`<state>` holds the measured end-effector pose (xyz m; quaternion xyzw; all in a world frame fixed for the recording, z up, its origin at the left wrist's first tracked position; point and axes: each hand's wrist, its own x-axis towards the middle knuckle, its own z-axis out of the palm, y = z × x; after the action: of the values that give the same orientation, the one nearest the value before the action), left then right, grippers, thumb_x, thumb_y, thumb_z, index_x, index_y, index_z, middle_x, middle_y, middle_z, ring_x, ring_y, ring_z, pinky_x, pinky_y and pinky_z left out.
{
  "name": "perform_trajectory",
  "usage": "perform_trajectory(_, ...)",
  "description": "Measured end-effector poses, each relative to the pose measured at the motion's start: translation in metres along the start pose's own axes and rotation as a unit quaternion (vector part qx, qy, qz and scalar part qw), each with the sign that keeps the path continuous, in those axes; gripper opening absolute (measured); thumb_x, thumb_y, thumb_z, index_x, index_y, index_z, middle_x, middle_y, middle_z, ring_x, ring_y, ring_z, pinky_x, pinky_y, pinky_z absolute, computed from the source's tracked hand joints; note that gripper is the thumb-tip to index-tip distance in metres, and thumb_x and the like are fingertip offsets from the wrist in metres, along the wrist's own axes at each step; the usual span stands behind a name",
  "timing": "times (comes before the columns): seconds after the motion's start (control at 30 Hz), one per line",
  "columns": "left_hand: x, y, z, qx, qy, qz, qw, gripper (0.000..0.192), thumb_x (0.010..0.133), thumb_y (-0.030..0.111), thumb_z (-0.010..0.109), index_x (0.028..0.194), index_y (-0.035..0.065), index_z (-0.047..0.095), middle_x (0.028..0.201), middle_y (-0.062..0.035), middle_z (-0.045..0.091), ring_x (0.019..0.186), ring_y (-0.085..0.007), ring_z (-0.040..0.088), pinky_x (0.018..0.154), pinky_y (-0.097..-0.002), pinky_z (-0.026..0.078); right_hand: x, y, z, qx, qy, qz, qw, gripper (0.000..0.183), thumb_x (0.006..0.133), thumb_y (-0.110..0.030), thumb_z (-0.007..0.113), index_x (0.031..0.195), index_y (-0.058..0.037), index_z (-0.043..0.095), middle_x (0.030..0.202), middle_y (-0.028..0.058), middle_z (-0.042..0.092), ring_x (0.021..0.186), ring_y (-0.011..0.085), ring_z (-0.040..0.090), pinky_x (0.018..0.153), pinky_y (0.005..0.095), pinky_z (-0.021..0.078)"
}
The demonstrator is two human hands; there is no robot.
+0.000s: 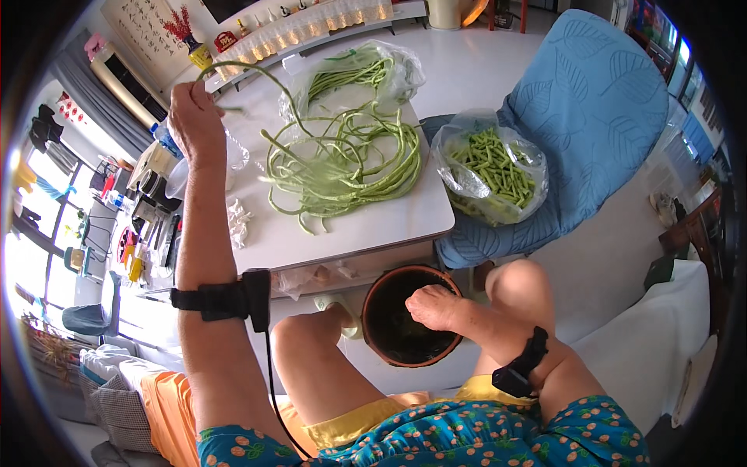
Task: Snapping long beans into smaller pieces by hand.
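Raised over the left side of the table, my left hand (197,125) grips a long green yardlong bean (274,79) that arcs down towards the loose pile. The pile of yardlong beans (344,175) lies tangled on the white table (350,242). My right hand (435,306) is over a dark bin with a reddish-brown rim (391,318) between my knees; its fingers are curled, and whether they hold anything is hidden. Short cut bean pieces (496,166) fill a clear plastic bag (455,187) to the right. Behind the pile, another plastic bag (402,64) holds more long beans.
The bag of cut pieces rests on a blue leaf-patterned chair (583,76) against the table's right side. Crumpled white tissue or plastic (239,225) lies near the left table edge. A black strap device (257,300) with a cable is on my left forearm, another (519,365) on my right.
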<state>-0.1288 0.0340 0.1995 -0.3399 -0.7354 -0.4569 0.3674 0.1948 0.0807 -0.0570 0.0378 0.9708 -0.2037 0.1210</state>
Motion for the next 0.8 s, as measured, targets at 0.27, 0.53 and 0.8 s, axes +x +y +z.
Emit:
perform_trajectory(0.27, 0.076, 0.001, 0.012, 0.137, 0.069, 0.088, 0.984, 0.026, 0.088, 0.024, 0.052, 0.085, -0.0006, 0.060, 0.077, -0.0195, 0.064, 0.071, -0.0312, 0.064, 0.064, -0.0431, 0.048, 0.000, 0.003, 0.002, 0.005, 0.004, -0.003, 1.000, 0.010, 0.073, -0.006, 0.058, 0.071, -0.0010, 0.067, 0.074, 0.0186, 0.064, 0.076, 0.0318, 0.065, 0.069, 0.0390, 0.0531)
perform_trajectory(0.53, 0.204, -0.006, -0.005, 0.334, 0.105, 0.154, 0.924, 0.029, 0.085, 0.022, 0.045, 0.081, -0.0015, 0.062, 0.059, -0.0119, 0.064, 0.051, -0.0181, 0.062, 0.054, -0.0291, 0.050, 0.000, 0.007, 0.006, 0.021, 0.039, -0.026, 0.999, 0.010, 0.072, -0.006, 0.057, 0.066, -0.0008, 0.062, 0.069, 0.0193, 0.062, 0.072, 0.0356, 0.063, 0.065, 0.0419, 0.0513)
perform_trajectory(0.8, -0.013, 0.023, -0.003, -0.344, -0.142, -0.324, 0.870, 0.020, 0.084, 0.018, 0.054, 0.078, 0.0015, 0.062, 0.062, -0.0070, 0.060, 0.048, -0.0128, 0.052, 0.046, -0.0236, 0.040, -0.005, 0.009, 0.000, 0.029, 0.035, -0.017, 0.999, 0.011, 0.072, -0.008, 0.057, 0.068, -0.0016, 0.064, 0.071, 0.0193, 0.063, 0.073, 0.0350, 0.064, 0.066, 0.0413, 0.0519)
